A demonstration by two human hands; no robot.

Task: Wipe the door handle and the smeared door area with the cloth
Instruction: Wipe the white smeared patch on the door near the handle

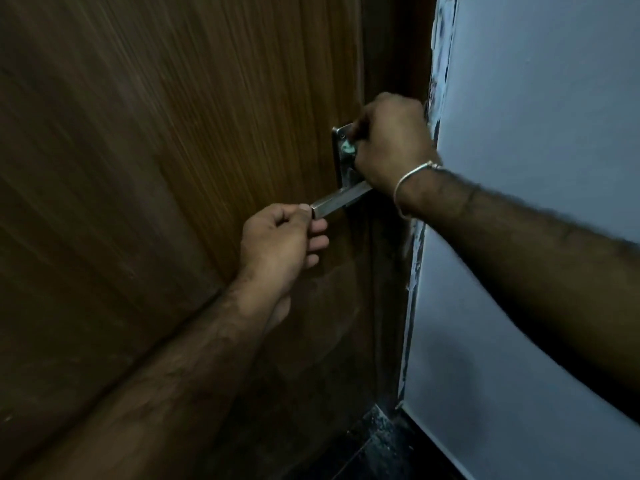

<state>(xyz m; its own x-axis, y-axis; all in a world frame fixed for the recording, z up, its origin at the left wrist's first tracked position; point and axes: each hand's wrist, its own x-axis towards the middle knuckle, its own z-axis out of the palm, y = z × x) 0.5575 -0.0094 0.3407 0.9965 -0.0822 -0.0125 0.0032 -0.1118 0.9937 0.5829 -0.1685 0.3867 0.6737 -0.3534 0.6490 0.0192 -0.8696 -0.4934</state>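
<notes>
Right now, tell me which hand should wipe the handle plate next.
Right hand: it holds the cloth against the plate. The left hand only pinches the lever tip.

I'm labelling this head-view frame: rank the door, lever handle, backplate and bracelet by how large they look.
1. Wooden door, by far the largest.
2. Lever handle and backplate: look alike, and the right hand hides part of both, so unranked.
3. Bracelet, smallest.
</notes>
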